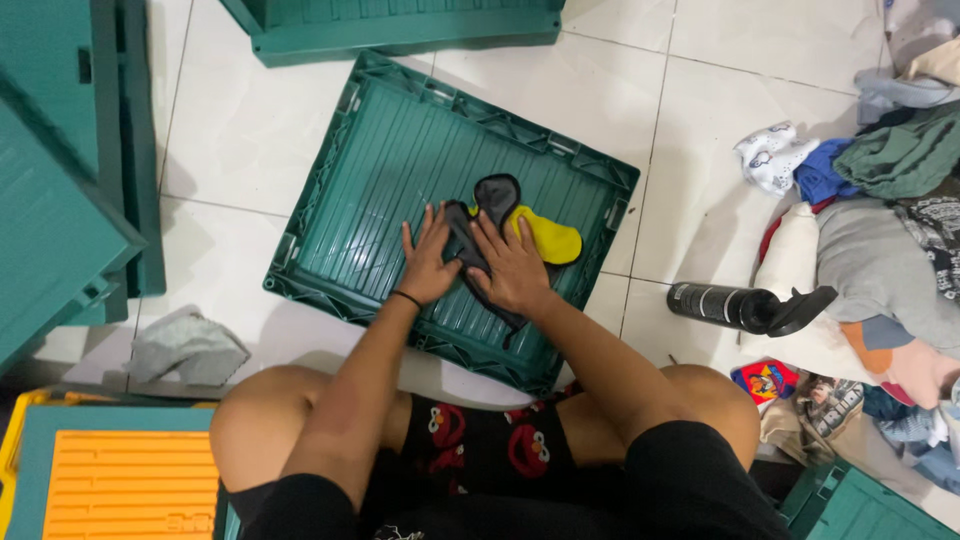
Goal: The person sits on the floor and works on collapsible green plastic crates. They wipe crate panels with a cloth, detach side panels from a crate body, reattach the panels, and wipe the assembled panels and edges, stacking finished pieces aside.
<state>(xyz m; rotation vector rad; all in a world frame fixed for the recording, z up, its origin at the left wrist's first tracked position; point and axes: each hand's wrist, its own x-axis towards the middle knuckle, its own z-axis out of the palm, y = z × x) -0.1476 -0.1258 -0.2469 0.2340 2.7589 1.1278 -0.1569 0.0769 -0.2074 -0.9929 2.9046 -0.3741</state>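
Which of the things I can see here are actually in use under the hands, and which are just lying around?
In use:
left hand and right hand, both pressed flat on the dark and yellow cloth item
green ribbed crate lid under it

Lying about:
black spray bottle
clothes pile
grey cloth
orange and yellow lid
other green crates

Under both palms, a dark grey and yellow cloth (505,225) on a ribbed green crate lid (400,170). Right of the grip, a black bottle (722,305).
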